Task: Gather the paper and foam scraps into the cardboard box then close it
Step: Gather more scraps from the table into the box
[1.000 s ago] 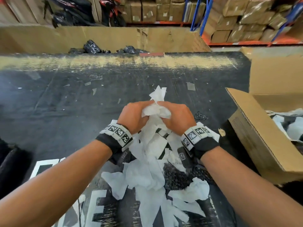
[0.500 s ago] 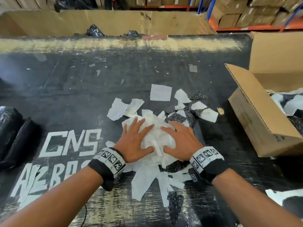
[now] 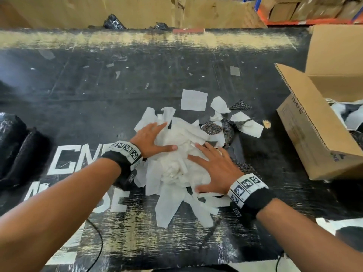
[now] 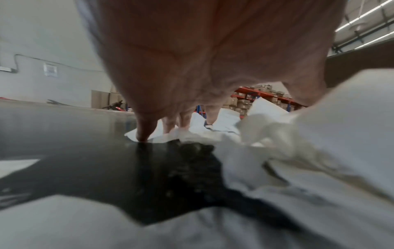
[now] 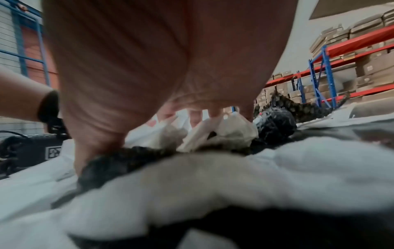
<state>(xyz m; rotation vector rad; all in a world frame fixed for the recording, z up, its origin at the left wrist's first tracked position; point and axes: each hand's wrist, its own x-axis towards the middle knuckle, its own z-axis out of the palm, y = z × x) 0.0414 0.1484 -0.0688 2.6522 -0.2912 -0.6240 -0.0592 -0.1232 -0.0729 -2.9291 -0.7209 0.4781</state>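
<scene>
A heap of white paper scraps mixed with dark foam scraps lies mid-table. My left hand rests flat on the heap's left side, fingers spread. My right hand lies flat on its right side, fingers spread too. In the left wrist view the fingers press paper scraps against the black top. The right wrist view shows my fingers on white paper beside black foam. An open cardboard box stands at the right with scraps inside.
A black table with white lettering carries the heap. Loose paper pieces lie beyond it. A black wrapped bundle sits at the left edge. A large cardboard bin stands behind the table, shelves with boxes further back.
A second ago both hands held a raised bunch of paper. The bunch is down on the table now and both hands lie flat on it, spread slightly wider than half a second ago.
</scene>
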